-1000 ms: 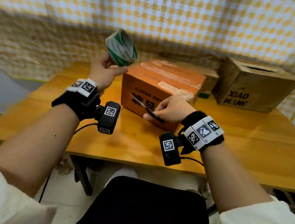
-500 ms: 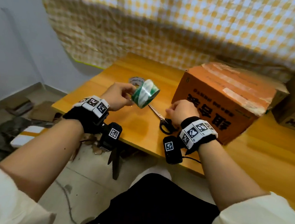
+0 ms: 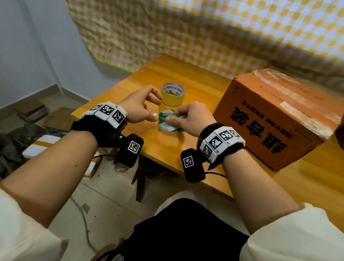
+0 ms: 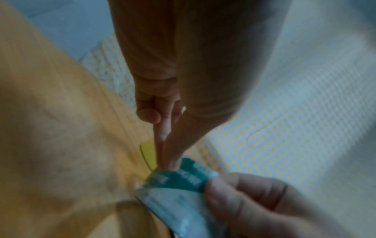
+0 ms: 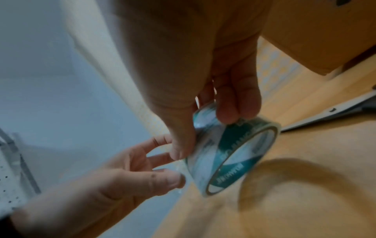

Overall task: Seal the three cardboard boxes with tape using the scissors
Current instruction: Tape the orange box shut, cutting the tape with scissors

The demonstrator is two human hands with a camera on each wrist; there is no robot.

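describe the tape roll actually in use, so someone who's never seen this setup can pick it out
Start at the big orange cardboard box on the wooden table; two tape rolls sit near the table's left corner. The one in use is the green-and-white printed tape roll, held in the right hand with the left hand at its edge. The yellow tape roll behind it lies flat, untouched.

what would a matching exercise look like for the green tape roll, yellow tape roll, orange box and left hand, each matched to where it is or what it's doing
Column 1:
1. green tape roll
2. yellow tape roll
3. orange box
4. left hand

Column 2:
a. stands on the table, to the right of both rolls
b. held in the right hand
c. pinches at the edge of the held roll
d. rests flat on the table, beyond the hands

Pairs: 1-b, 2-d, 3-a, 4-c
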